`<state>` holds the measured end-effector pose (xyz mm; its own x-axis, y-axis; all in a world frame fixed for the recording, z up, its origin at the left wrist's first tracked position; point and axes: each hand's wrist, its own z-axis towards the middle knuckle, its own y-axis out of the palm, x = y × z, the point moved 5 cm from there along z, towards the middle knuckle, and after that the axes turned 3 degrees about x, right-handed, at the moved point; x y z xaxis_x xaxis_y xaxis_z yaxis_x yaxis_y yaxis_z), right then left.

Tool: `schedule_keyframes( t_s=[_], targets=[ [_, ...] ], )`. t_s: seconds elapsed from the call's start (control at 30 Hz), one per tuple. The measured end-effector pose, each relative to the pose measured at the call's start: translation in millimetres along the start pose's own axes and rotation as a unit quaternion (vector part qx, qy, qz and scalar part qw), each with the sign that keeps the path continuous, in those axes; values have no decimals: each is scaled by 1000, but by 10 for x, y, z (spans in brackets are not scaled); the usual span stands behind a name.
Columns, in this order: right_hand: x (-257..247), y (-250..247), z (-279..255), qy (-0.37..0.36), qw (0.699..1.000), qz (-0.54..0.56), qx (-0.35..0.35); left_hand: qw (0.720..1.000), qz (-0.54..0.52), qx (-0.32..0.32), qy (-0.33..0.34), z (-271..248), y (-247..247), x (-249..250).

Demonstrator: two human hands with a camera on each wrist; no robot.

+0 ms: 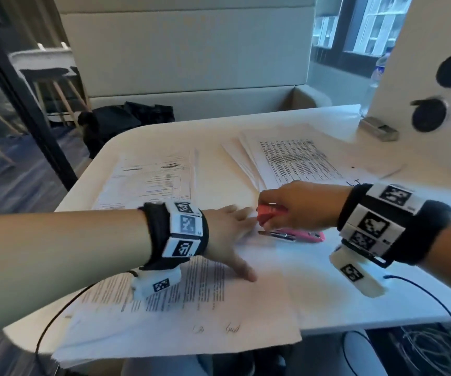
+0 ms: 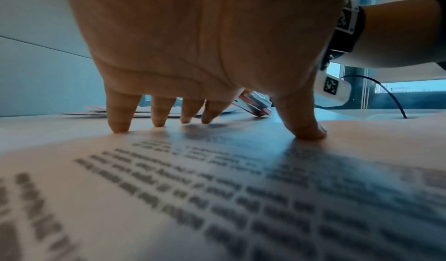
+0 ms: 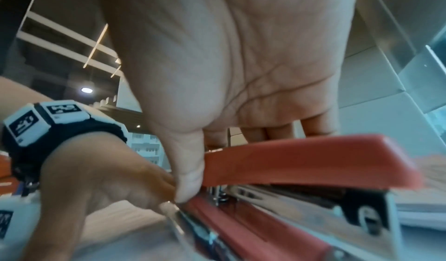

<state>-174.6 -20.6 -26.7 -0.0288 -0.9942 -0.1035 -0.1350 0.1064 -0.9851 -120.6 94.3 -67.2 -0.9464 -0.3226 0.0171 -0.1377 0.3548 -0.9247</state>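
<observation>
A red stapler (image 1: 295, 236) lies on the white table (image 1: 354, 299), its top arm (image 1: 266, 213) lifted away from the base. My right hand (image 1: 286, 210) grips that red top arm (image 3: 301, 164), thumb on one side and fingers over the other. My left hand (image 1: 227, 234) presses flat with spread, straight fingers on a printed sheet (image 1: 192, 289), fingertips just left of the stapler's front end. In the left wrist view the fingertips (image 2: 118, 127) touch the printed sheet (image 2: 217, 188), and the stapler (image 2: 255, 105) shows behind them.
A fanned stack of printed pages (image 1: 295, 161) lies behind the stapler, another sheet (image 1: 151, 180) to its left. A small grey metal box (image 1: 379, 128) sits by a white panel (image 1: 392, 85) at the back right. Cables (image 1: 436, 302) hang over the near edge. A black bag (image 1: 121, 123) is on the bench.
</observation>
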Motion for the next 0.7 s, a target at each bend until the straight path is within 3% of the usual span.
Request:
schedule_keyframes(
  t_s=[0.13, 0.37, 0.7],
  targets=[
    [5, 80, 74, -32, 999, -34, -4, 1000, -11, -18, 7, 26, 64, -15],
    [76, 173, 195, -43, 993, -108, -18, 996, 2, -56, -67, 27, 139, -103],
    [-47, 197, 306, -105, 992, -71, 9, 996, -31, -52, -65, 79, 188, -183]
  ],
)
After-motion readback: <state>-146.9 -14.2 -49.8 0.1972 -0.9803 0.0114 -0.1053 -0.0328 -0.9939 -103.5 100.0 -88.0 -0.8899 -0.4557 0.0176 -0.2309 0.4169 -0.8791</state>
